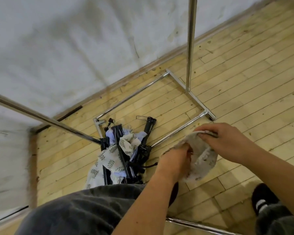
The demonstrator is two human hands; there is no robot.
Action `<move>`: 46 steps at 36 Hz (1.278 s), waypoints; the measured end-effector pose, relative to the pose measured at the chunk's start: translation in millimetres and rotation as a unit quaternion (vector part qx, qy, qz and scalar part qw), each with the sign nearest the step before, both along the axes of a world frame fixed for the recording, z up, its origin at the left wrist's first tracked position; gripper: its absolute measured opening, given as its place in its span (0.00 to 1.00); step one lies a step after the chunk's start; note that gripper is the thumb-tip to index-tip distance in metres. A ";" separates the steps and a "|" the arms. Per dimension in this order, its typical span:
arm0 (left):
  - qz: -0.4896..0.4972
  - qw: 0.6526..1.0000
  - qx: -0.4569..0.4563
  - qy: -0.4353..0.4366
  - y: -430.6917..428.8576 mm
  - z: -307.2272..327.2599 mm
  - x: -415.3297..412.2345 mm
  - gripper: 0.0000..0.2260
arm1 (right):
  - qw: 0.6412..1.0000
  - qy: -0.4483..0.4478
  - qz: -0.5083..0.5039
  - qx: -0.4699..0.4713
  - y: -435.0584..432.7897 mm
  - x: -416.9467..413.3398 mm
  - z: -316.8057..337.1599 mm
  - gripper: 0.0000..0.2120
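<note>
- A stained white wall [75, 48] fills the upper left of your view and meets a pale wood-strip floor [244, 73] along a worn skirting board.
- A chrome garment rack [190, 48] stands on that floor. One upright rises at the top right, another bar slants in from the left, and its rectangular base frame lies open in front of you.
- Your dark grey trousers [75, 209] cover the bottom edge, and a black shoe with a white stripe [261, 200] is planted at the lower right.
- A heap of black hangers [143, 150] lies at your feet against the near rail of the base, tangled with a leaf-print cloth [109, 160] and a pale blue one.
- The fuzzy beige cloth [205, 158] hangs in the air to the right of the heap, above the floorboards. It is bunched into a rounded bowl shape with a nubbly, speckled face.
- Your right hand [227, 138] pinches the cloth's upper edge, fingers bent over the rim.
- Your left hand [175, 160] grips the near side, its fingertips buried in the fold and hidden from sight.
</note>
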State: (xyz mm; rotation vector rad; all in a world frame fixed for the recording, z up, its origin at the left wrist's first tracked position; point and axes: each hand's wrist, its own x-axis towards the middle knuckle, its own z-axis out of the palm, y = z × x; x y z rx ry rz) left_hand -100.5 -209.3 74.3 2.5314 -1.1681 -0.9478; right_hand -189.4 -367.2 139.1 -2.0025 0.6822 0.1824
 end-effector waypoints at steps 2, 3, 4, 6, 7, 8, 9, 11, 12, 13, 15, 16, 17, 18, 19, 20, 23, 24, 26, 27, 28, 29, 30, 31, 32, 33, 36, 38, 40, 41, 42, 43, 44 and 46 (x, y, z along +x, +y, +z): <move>-0.006 0.999 0.046 0.006 8.5 -7.6 5.0 0.15 | 1.000 -0.008 -0.015 0.014 1.2 4.5 -2.3 0.12; -0.011 0.998 0.063 0.010 12.8 -10.7 7.8 0.18 | 1.000 -0.005 -0.019 0.019 2.1 6.1 -3.8 0.12; -0.012 0.997 0.071 0.015 16.2 -12.2 9.4 0.20 | 1.000 0.000 -0.025 0.018 2.6 7.2 -5.5 0.12; -0.011 0.998 0.054 0.023 21.5 -9.3 12.2 0.22 | 0.999 0.014 -0.034 0.010 4.3 10.8 -8.7 0.09; -0.017 0.999 0.034 0.024 23.4 -5.7 12.9 0.21 | 0.999 0.023 -0.035 0.003 5.0 12.5 -10.2 0.09; -0.019 0.999 0.013 0.024 24.7 -1.1 14.6 0.20 | 0.999 0.031 -0.033 -0.004 6.0 14.8 -11.4 0.09; -0.009 0.999 -0.016 0.026 26.6 5.7 17.3 0.17 | 0.999 0.038 -0.031 -0.010 7.0 17.9 -12.4 0.09; 0.040 0.994 -0.102 0.029 30.0 18.8 26.8 0.12 | 0.998 0.044 -0.032 -0.016 9.8 23.6 -13.0 0.09; 0.081 0.985 -0.148 0.032 34.1 22.2 35.2 0.10 | 0.998 0.046 -0.033 -0.015 12.0 27.8 -14.4 0.09; 0.131 0.973 -0.187 0.035 38.0 26.0 43.5 0.10 | 0.998 0.048 -0.036 -0.011 13.9 30.1 -15.3 0.09; 0.246 0.944 -0.218 0.030 51.6 23.3 67.7 0.10 | 0.998 0.057 -0.036 -0.002 18.9 36.2 -18.7 0.09; 0.300 0.929 -0.215 0.020 60.4 18.7 80.8 0.09 | 0.997 0.061 -0.036 0.004 21.5 39.2 -19.7 0.09; 0.349 0.915 -0.203 0.003 70.9 11.9 94.6 0.08 | 0.997 0.062 -0.037 0.007 24.2 42.1 -20.4 0.09; 0.395 0.899 -0.188 -0.011 82.2 4.1 108.5 0.07 | 0.997 0.059 -0.037 0.010 26.9 45.1 -20.6 0.10; 0.440 0.882 -0.167 -0.018 94.2 -5.1 121.8 0.07 | 0.998 0.053 -0.042 0.014 29.5 48.1 -20.2 0.10; 0.486 0.862 -0.141 -0.013 105.5 -15.9 134.6 0.09 | 0.997 0.046 -0.050 0.020 32.0 51.0 -20.0 0.09; 0.575 0.815 -0.062 0.016 134.5 -52.1 166.1 0.19 | 0.997 0.037 -0.061 0.026 38.7 58.1 -19.9 0.10; 0.587 0.808 -0.049 0.024 141.2 -63.5 173.6 0.21 | 0.997 0.037 -0.058 0.025 41.1 60.9 -20.4 0.10; 0.593 0.804 -0.033 0.030 149.6 -83.3 184.1 0.21 | 0.997 0.038 -0.056 0.035 45.7 66.3 -20.4 0.11; 0.589 0.807 -0.029 0.023 151.0 -91.6 186.5 0.21 | 0.997 0.035 -0.057 0.045 47.7 68.8 -20.0 0.11; 0.583 0.811 -0.025 0.028 150.5 -97.0 187.7 0.20 | 0.996 0.031 -0.058 0.057 49.7 70.9 -18.8 0.11; 0.575 0.817 -0.022 0.043 150.0 -104.3 189.2 0.19 | 0.996 0.027 -0.057 0.069 51.5 72.5 -17.0 0.11; 0.565 0.823 -0.013 0.062 148.4 -109.8 189.4 0.17 | 0.995 0.024 -0.053 0.078 53.4 74.0 -15.2 0.12; 0.554 0.829 -0.005 0.075 148.1 -120.8 189.9 0.16 | 0.995 0.021 -0.047 0.085 55.4 75.1 -13.4 0.12; 0.551 0.829 0.010 0.092 146.8 -126.8 189.8 0.13 | 0.995 0.017 -0.040 0.093 57.3 76.5 -11.8 0.12; 0.545 0.832 0.025 0.096 147.8 -136.1 191.1 0.13 | 0.994 0.016 -0.032 0.101 59.5 77.7 -10.4 0.12; 0.520 0.845 0.083 0.092 154.6 -155.3 193.0 0.15 | 0.994 0.026 -0.008 0.110 64.0 78.8 -9.4 0.13; 0.514 0.845 0.107 0.104 162.9 -167.0 191.9 0.14 | 0.993 0.035 -0.002 0.112 65.5 78.4 -9.6 0.13; 0.508 0.849 0.102 0.099 168.1 -170.4 188.1 0.14 | 0.993 0.041 -0.002 0.113 66.2 77.3 -9.0 0.14; 0.505 0.853 0.093 0.095 170.8 -175.9 187.7 0.13 | 0.993 0.043 -0.004 0.111 66.3 77.3 -8.9 0.15; 0.502 0.855 0.092 0.089 170.4 -174.6 186.2 0.12 | 0.993 0.045 -0.005 0.108 66.7 77.4 -8.5 0.16; 0.492 0.863 0.087 0.078 171.3 -176.7 186.7 0.12 | 0.993 0.046 -0.007 0.105 67.0 77.1 -7.8 0.17; 0.490 0.864 0.085 0.075 170.1 -176.2 186.8 0.13 | 0.994 0.047 -0.011 0.103 67.1 77.0 -7.0 0.18; 0.492 0.865 0.070 0.074 169.7 -178.7 188.1 0.15 | 0.993 0.049 -0.018 0.102 66.7 76.7 -4.9 0.17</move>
